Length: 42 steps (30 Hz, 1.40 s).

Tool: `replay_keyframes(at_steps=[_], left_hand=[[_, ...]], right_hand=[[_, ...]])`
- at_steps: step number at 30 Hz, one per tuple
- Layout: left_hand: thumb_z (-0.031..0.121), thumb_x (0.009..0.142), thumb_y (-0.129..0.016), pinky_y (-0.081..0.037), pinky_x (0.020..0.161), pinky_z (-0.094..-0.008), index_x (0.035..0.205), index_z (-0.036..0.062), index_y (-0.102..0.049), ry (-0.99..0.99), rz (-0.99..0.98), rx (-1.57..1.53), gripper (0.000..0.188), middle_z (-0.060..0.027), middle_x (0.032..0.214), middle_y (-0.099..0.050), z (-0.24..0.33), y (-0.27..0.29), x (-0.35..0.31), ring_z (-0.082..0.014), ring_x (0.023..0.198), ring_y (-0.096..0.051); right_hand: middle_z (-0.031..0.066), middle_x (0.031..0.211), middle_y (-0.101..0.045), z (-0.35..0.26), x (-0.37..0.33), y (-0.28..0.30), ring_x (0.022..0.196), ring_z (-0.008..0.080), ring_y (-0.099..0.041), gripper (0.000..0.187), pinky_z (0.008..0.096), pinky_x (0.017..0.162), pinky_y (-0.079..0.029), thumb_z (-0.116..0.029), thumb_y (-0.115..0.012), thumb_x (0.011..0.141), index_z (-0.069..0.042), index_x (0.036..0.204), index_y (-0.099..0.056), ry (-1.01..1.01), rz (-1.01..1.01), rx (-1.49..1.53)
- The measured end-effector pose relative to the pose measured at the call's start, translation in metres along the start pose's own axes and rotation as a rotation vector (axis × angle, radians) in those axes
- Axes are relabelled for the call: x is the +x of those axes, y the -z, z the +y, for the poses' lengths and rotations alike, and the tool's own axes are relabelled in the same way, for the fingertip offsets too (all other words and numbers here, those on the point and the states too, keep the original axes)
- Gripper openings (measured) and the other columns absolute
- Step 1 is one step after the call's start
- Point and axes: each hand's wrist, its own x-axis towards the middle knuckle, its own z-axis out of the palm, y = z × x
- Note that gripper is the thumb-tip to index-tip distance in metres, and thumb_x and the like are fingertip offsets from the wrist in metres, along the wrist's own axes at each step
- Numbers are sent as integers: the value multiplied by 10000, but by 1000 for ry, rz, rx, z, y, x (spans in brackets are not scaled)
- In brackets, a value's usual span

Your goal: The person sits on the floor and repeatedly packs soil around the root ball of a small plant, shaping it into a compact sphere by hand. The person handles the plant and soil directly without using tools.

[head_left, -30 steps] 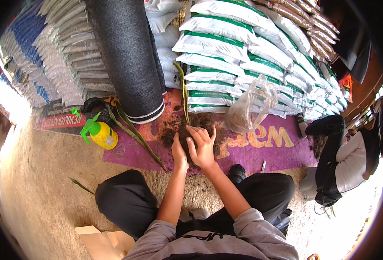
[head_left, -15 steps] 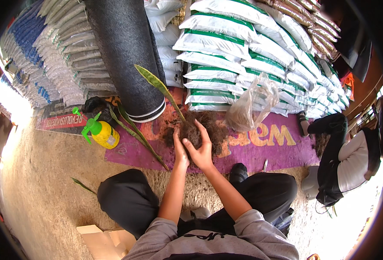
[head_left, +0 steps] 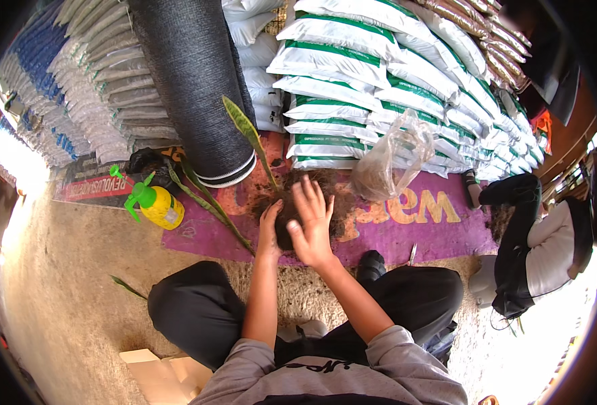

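A ball of dark soil (head_left: 285, 223) sits low over a brown fibrous heap. From its upper left rises a snake plant leaf (head_left: 248, 133), green with yellow edges and tilted left. My left hand (head_left: 269, 228) is cupped around the ball's left side, fingers together. Over its right side lies my right hand (head_left: 313, 223), flattened, fingers stretched out and thumb apart. The ball's lower part and some of its right side are hidden by my hands. The loose brown fibre (head_left: 339, 206) spreads behind and to the right of my hands.
Long snake plant leaves (head_left: 210, 206) lie at left, near a yellow-green spray bottle (head_left: 160, 206). A clear plastic bag (head_left: 391, 162) stands right on the purple banner (head_left: 440, 236). Stacked white sacks (head_left: 332, 88) and a black roll (head_left: 194, 88) stand behind. Another person (head_left: 548, 243) sits at right.
My right hand has opened from cupping the ball and now lies flat over it. My left hand has shifted slightly left. The upright leaf's tip has moved slightly right; its base has moved left.
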Motion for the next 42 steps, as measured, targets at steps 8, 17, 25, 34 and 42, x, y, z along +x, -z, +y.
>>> replay_keyframes(at_steps=[8, 17, 25, 34, 42], left_hand=[[443, 947, -401, -487, 783, -335, 1163, 19, -526, -8, 103, 118, 492, -86, 1055, -597, 8, -13, -5, -194, 917, -591], [453, 948, -355, -359, 986, -365, 1305, 19, -408, -48, 145, 300, 564, -106, 1268, -478, -2, -11, -3, -231, 1168, -459], [417, 938, -366, -412, 945, -389, 1246, 55, -466, -58, 65, -157, 486, -92, 1203, -529, -9, -27, -15, -243, 1084, -521], [426, 938, -349, -411, 957, -398, 1240, 64, -466, -21, -40, -177, 485, -100, 1237, -514, -7, -30, -17, -250, 1120, -510], [369, 957, -374, -414, 950, -377, 1284, 40, -420, -24, 89, -59, 466, -110, 1249, -497, 3, -32, -16, -232, 1122, -508]], right_hand=[[177, 1455, -273, 3, 0, 4, 1352, 357, -220, 593, 552, 1075, -38, -389, -510, 860, -42, 1333, -424, -85, -142, -19], [107, 1097, -601, 11, 8, 1, 976, 165, -583, 627, 305, 892, -447, -8, -726, 700, 12, 1266, -458, -371, 139, 783], [124, 1172, -579, 11, 5, -5, 1142, 257, -496, 568, 428, 1017, -288, -145, -723, 712, -35, 1227, -510, -165, 154, 414], [143, 1349, -441, 13, -3, -4, 1313, 381, -289, 467, 554, 1062, -111, -333, -684, 726, -100, 1126, -621, -58, 180, 134], [168, 1342, -427, -5, 7, 10, 1278, 318, -365, 692, 566, 1069, -67, -366, -694, 718, -31, 1282, -474, -123, 97, 116]])
